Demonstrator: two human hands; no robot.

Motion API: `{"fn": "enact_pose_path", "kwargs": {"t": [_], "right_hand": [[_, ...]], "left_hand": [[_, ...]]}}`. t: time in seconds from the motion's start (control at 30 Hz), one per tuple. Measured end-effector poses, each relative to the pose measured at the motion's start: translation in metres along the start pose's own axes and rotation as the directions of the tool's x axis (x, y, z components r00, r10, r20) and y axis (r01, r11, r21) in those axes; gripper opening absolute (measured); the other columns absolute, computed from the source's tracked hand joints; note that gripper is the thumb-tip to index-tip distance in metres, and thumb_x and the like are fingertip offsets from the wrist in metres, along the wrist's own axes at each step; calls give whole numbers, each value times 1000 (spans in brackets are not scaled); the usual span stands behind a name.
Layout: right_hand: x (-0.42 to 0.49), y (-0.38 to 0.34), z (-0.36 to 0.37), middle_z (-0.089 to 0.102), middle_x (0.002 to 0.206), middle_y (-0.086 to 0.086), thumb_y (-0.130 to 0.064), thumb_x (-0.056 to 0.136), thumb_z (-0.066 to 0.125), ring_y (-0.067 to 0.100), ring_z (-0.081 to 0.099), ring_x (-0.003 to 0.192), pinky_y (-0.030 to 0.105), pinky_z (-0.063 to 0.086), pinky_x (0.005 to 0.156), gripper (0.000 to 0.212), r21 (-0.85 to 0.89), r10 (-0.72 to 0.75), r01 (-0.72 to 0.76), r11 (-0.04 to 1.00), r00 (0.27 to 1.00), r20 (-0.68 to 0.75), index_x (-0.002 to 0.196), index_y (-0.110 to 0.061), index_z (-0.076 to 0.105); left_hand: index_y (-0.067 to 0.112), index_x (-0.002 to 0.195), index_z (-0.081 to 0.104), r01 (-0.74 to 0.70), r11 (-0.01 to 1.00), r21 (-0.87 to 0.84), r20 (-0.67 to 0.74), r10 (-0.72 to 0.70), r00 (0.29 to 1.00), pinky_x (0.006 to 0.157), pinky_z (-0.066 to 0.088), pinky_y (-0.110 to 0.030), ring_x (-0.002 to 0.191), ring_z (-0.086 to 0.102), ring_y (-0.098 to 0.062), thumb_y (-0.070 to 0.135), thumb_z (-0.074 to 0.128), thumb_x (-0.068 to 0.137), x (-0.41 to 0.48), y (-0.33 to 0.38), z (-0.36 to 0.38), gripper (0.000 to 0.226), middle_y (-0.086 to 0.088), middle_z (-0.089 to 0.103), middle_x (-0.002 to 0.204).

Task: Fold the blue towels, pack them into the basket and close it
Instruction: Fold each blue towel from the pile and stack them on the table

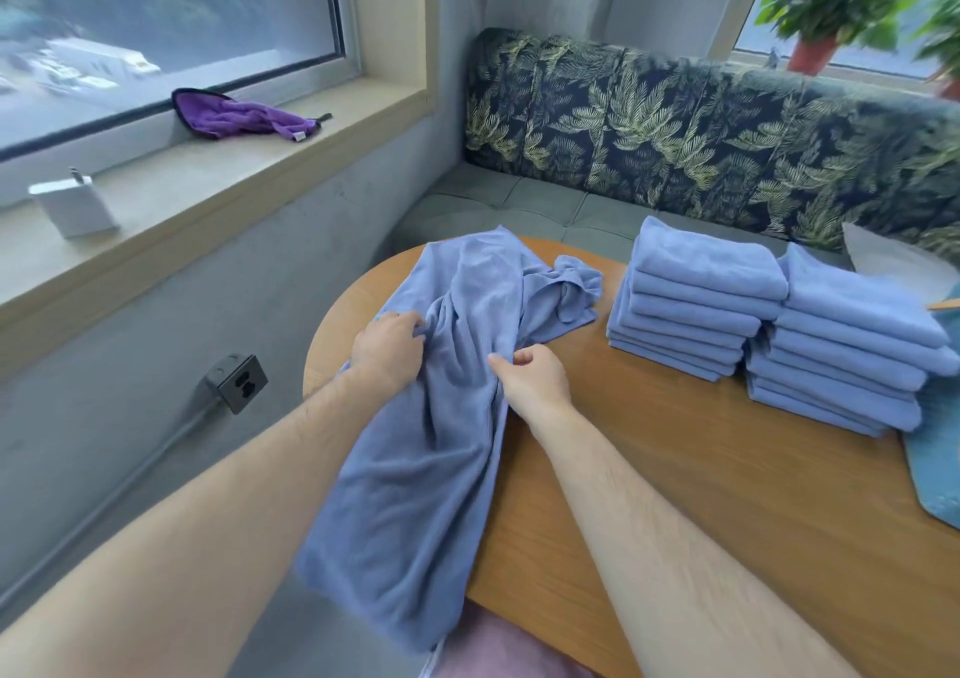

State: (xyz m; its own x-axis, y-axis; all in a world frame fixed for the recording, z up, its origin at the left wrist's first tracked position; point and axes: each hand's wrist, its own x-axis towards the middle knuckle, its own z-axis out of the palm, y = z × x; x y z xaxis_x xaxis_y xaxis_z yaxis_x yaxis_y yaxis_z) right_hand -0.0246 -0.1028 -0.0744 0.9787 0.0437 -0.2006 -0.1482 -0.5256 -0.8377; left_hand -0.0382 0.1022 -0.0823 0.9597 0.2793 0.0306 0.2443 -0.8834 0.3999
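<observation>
On the left part of the round wooden table (701, 469), a loose blue towel (415, 495) is spread in rumpled folds. Its near end is hung over the table's near edge and its far end is bunched toward the table's middle. The towel is held around its middle by both hands: a gathered ridge of cloth is clutched in the curled fingers of the left hand (387, 347), and a fold just beside it is pinched between the thumb and bent fingers of the right hand (530, 373). On the table's right part, two piles of folded blue towels are set side by side and touching, the left stack (696, 303) toward the table's middle and the right stack (841, 345) toward its right edge. A teal fabric thing (935, 459) is seen at the table's right edge, just beside the right stack and cut off by the frame; whether it is the basket cannot be told. Behind the table, a bench (675, 121) with a leaf-patterned back is placed. Left of the table, a windowsill (208, 194) is run along the wall, with a purple cloth (234, 116) and a white charger (72, 207) laid on it, well apart. A black wall socket (238, 382) is fixed near the table's left edge. Potted plants (831, 2), blurred, are seen beyond the table's far right.
</observation>
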Motion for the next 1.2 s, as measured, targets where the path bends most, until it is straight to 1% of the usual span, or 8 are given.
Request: {"fn": "enact_pose_path", "kwargs": {"t": [0.13,0.23,0.43,0.53,0.63,0.83,0.97,1.2], "right_hand": [[5,-8,-5,56,79,-4,-35,97,60,14,53,70,27,39,59,23,120,-29,37,992,997,-67,87,-16,52],[8,-16,-14,53,79,-4,-33,100,55,15,51,68,28,39,59,20,185,-75,94,978,992,-102,90,-17,47],[21,-52,-48,55,82,-6,-22,95,61,4,51,66,25,43,65,15,371,-146,212,904,969,-198,107,-18,52],[16,-76,-78,58,89,1,-15,97,57,9,53,69,20,46,53,29,380,-200,257,889,963,-182,124,-26,56],[8,-93,-114,56,75,-3,-10,100,51,-1,45,48,13,38,44,26,337,-268,324,884,942,-202,117,-22,66],[-3,-122,-195,64,81,-10,-11,101,53,2,48,57,14,37,55,25,279,-386,480,832,861,-333,107,-25,72],[-10,-136,-260,64,90,-14,-11,101,53,-7,54,73,8,42,62,26,253,-392,532,808,806,-444,104,-28,73],[-43,-111,-335,68,95,-20,-13,99,56,-19,55,73,12,43,71,24,245,-356,542,804,768,-532,107,-25,75]], "left_hand": [[18,95,56,-27,996,-83,-129,16,991,74,45,-39,87,59,-33,22,45,93,2,15,-25,12,-5,66,86],[14,100,49,102,947,-305,-72,-129,989,57,33,-28,68,49,-18,23,41,98,4,32,-46,12,2,56,79],[21,92,54,154,592,-791,37,-206,978,70,44,-34,79,57,-19,29,59,87,15,44,-79,11,-3,62,88],[19,86,51,54,534,-844,-13,-120,993,67,42,-33,78,56,-19,21,65,80,11,60,-104,16,-10,60,87],[21,83,51,-35,462,-886,-78,-74,994,65,43,-32,78,57,-21,23,67,72,6,80,-129,20,-12,60,88],[23,94,52,-184,383,-905,-205,-15,979,60,48,-29,68,61,-19,14,65,91,10,138,-178,16,-4,66,76],[27,85,52,-259,390,-884,-294,-30,955,72,45,-34,82,56,-19,22,65,79,21,177,-208,15,-3,60,87],[25,77,50,-290,388,-875,-287,66,956,66,34,-33,76,45,-17,17,72,76,-1,239,-191,23,0,49,74]]}}
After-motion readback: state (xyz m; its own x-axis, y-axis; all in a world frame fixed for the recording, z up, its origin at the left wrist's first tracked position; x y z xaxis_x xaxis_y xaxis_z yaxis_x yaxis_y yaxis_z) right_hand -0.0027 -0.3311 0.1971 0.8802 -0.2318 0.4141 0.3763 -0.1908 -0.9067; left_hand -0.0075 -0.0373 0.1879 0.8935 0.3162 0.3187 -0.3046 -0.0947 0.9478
